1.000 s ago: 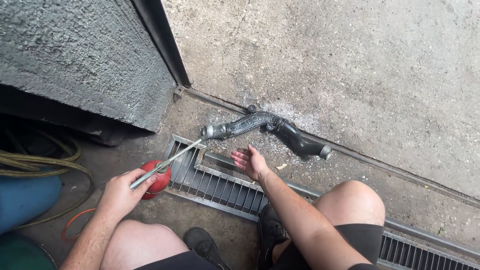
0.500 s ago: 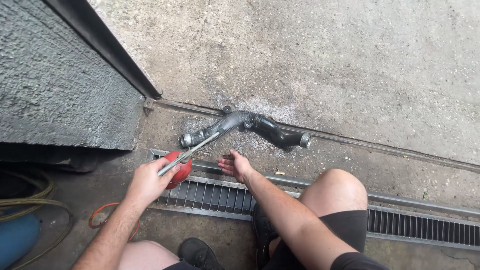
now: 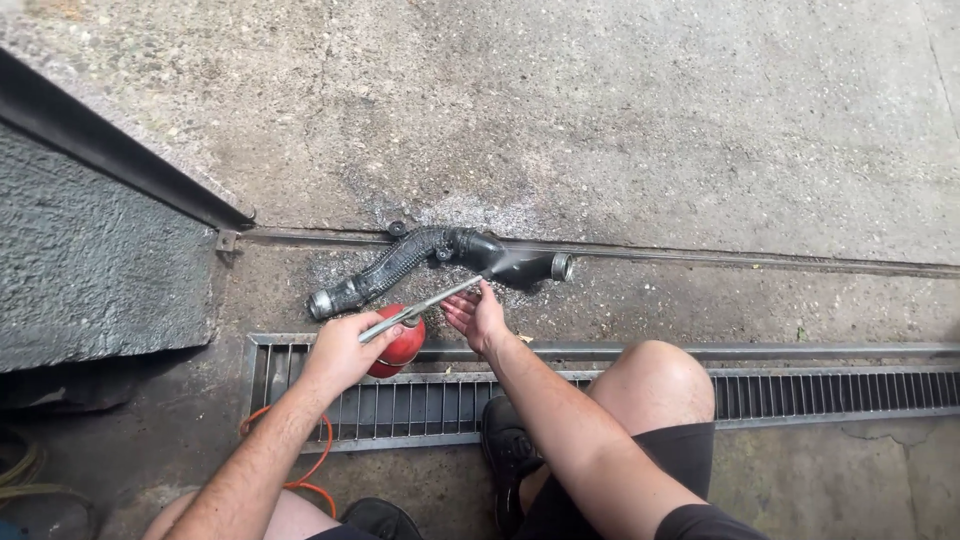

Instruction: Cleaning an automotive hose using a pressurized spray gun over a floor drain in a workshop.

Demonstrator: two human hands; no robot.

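Ground: rough grey concrete floor (image 3: 640,120), wet and speckled around the work; a thin metal rail (image 3: 760,258) runs across it from left to right.
Wall: a grey rough-plastered wall (image 3: 90,270) with a dark metal edge fills the left side.
Drain: a long metal drain grate (image 3: 800,395) lies in the concrete just in front of the person's knees, parallel to the rail.
Hose: a black curved hose pipe (image 3: 425,258), ribbed in its middle with metal-ringed ends, lies on the concrete between rail and grate, its upper bend touching the rail.
Left hand: the left hand (image 3: 345,350) is clenched around a red spray gun (image 3: 400,342) with a round red body; its thin metal nozzle (image 3: 425,305) points up and right toward the hose's thicker right part, where a pale mist shows.
Right hand: the right hand (image 3: 478,315) is open, palm up, fingers spread, holding nothing; it sits just beside the nozzle tip and close below the hose, whether touching it cannot be told.
Cable: an orange hose line (image 3: 318,440) loops over the grate under the left forearm.
Legs: bare knees, dark shorts and a black shoe (image 3: 505,440) on the grate.
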